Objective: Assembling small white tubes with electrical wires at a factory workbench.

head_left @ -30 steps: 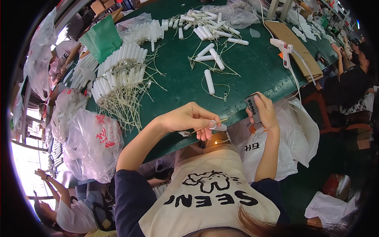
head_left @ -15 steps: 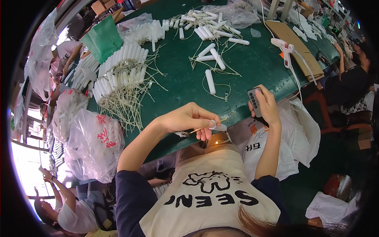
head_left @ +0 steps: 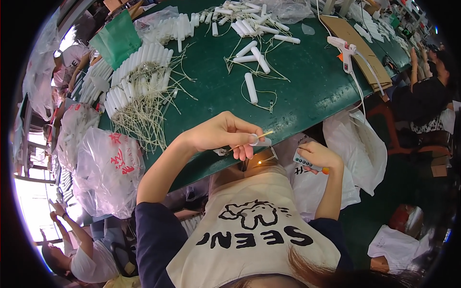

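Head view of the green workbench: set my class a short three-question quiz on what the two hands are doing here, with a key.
1. True or false: the left hand pinches a small white tube with thin wires trailing from it.
2. What does the right hand hold?
A. the white glue gun
B. a small grey remote with buttons
C. a green bag
3. Fill in: the glue gun lies on the green ____, beside a sheet of cardboard.

Key
1. True.
2. B, the small grey remote, held below the table edge.
3. table.
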The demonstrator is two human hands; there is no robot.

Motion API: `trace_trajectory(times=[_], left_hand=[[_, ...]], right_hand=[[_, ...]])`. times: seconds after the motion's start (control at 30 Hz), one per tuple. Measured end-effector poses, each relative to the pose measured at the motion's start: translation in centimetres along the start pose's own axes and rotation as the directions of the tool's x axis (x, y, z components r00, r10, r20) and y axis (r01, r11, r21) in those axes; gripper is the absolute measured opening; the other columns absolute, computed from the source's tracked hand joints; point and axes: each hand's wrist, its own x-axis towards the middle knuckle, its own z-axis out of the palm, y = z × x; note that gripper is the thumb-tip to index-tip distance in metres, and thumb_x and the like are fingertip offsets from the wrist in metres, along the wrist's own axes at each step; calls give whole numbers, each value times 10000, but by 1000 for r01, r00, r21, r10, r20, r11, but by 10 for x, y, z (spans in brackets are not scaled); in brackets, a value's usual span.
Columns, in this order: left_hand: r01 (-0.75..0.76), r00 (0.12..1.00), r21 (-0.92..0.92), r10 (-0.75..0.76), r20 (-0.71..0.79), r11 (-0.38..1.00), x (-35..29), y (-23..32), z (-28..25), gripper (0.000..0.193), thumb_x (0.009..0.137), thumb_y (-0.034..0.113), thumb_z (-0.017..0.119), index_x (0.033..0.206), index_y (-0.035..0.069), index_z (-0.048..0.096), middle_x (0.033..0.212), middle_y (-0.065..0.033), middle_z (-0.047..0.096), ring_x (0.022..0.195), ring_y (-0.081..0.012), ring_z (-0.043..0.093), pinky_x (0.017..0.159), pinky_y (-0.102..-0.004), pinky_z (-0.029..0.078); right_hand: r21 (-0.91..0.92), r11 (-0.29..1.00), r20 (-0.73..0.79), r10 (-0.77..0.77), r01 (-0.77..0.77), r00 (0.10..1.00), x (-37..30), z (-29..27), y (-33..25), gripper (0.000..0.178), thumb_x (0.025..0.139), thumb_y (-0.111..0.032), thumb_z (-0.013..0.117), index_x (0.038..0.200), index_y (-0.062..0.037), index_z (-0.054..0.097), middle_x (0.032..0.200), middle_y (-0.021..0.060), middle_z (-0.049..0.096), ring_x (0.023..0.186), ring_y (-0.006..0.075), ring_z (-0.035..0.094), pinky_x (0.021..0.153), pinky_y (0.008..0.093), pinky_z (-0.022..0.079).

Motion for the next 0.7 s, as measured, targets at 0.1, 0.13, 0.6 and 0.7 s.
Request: trace_trajectory(times=[0.1, 0.13, 0.6, 0.7], left_hand=[[4, 1000, 7, -4, 7, 1000, -1, 2, 2, 216, 895, 128, 550, 997, -43, 633, 687, -89, 658, 560, -96, 611, 526, -212, 495], [4, 1000, 15, -4, 10, 1000, -2, 2, 3, 215, 895, 124, 549, 1000, -44, 632, 688, -91, 658, 562, -98, 613, 528, -215, 497], [17, 999, 12, -18, 26, 1000, 0, 3, 1, 217, 895, 133, 556, 999, -40, 633, 684, -87, 654, 560, -95, 609, 530, -209, 494], [39, 998, 23, -40, 46, 999, 1, 3, 0, 257, 899, 163, 564, 1043, -39, 630, 714, -86, 656, 601, -93, 615, 558, -209, 496]], right_hand=[[-16, 999, -8, -32, 32, 999, 2, 2, 5, 310, 947, -209, 380, 785, 18, 515, 532, 67, 525, 351, 125, 452, 376, 275, 379], [8, 999, -13, -36, 36, 999, 3, 2, 6, 311, 947, -212, 381, 784, 16, 516, 532, 65, 523, 351, 124, 452, 375, 275, 376], [216, 796, -672, -299, 565, 678, 36, -41, -38, 267, 930, -247, 473, 847, 2, 523, 616, 100, 558, 469, 152, 535, 422, 273, 408], [-420, 849, -808, -511, 321, 292, 78, -66, -26, 271, 908, -273, 518, 924, -4, 550, 694, 143, 590, 571, 241, 583, 534, 336, 457]])
